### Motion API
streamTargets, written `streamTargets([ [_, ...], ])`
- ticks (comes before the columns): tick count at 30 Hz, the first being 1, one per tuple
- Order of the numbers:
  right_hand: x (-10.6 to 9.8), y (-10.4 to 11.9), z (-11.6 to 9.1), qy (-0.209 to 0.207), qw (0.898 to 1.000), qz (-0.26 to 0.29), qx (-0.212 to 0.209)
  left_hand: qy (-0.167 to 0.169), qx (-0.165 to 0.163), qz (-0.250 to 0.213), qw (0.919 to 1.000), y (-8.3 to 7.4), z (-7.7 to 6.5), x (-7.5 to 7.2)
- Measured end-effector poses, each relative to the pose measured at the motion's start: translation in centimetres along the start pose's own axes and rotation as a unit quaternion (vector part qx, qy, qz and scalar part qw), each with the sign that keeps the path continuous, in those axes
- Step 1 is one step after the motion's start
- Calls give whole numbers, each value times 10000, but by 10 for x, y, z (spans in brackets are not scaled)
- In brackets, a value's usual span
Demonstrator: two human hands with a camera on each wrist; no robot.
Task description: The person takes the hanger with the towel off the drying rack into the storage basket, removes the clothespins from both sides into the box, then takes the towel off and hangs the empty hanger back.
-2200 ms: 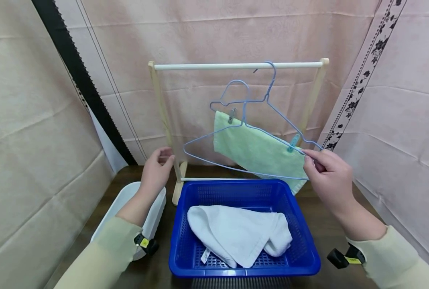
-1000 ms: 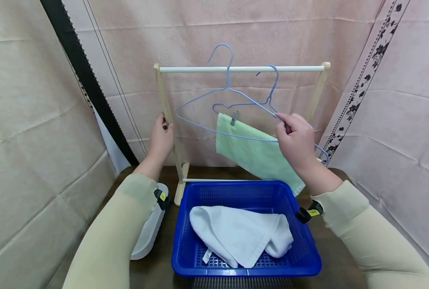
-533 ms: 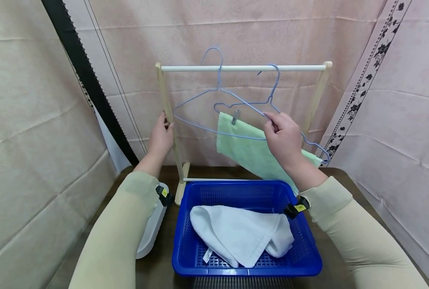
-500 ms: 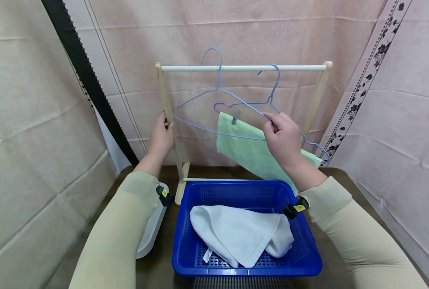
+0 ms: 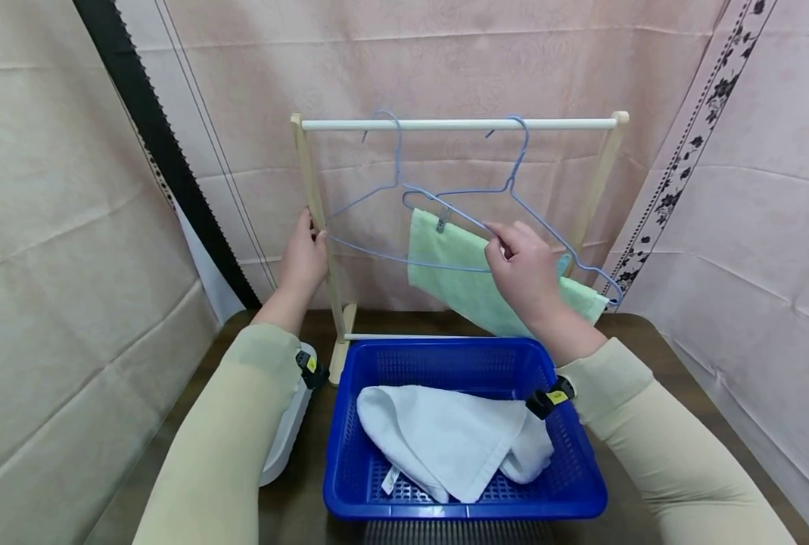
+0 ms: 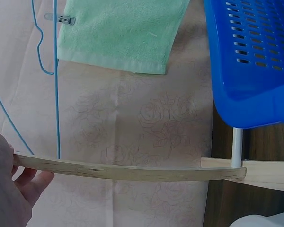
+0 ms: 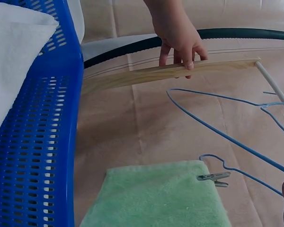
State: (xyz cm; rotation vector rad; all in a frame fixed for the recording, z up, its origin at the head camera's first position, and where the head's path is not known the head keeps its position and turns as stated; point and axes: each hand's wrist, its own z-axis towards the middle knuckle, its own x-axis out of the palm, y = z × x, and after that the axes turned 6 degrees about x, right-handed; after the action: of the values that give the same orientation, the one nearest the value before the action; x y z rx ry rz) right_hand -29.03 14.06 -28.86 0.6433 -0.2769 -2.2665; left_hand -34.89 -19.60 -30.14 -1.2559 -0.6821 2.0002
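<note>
My right hand (image 5: 527,272) pinches the sloping right arm of a bare blue hanger (image 5: 398,155), whose hook lies over the white rail (image 5: 458,125) of a small clothes rack. Round the rack's left wooden post (image 5: 309,170), about halfway up, the fingers and thumb of my left hand (image 5: 303,261) are curled. A second blue hanger (image 5: 547,225) hangs farther right on that rail, carrying a light green towel (image 5: 455,299). One metal clip (image 5: 443,219) and one teal clip (image 5: 563,265) hold the towel. Part of it is hidden behind my right hand.
A blue plastic basket (image 5: 332,462) stands in front of the rack, with a folded white cloth (image 5: 445,435) inside. Partly under my left forearm is a white tub (image 5: 284,439). Beneath is a dark wooden table (image 5: 639,378), and pale cloth (image 5: 241,76) surrounds it.
The hanger in my right hand rose above the rail, shifted left, then came down, its hook now over the rail. My left hand moved up and took hold of the left post.
</note>
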Motion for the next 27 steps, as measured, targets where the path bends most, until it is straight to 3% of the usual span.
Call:
streamTargets([
  [14,7,-6,-9,108,9999,88,38,-31,148,387,9991,1,1,1],
  [27,4,-10,-12,329,9992,-129,164,18,143,402,9991,1,2,2],
])
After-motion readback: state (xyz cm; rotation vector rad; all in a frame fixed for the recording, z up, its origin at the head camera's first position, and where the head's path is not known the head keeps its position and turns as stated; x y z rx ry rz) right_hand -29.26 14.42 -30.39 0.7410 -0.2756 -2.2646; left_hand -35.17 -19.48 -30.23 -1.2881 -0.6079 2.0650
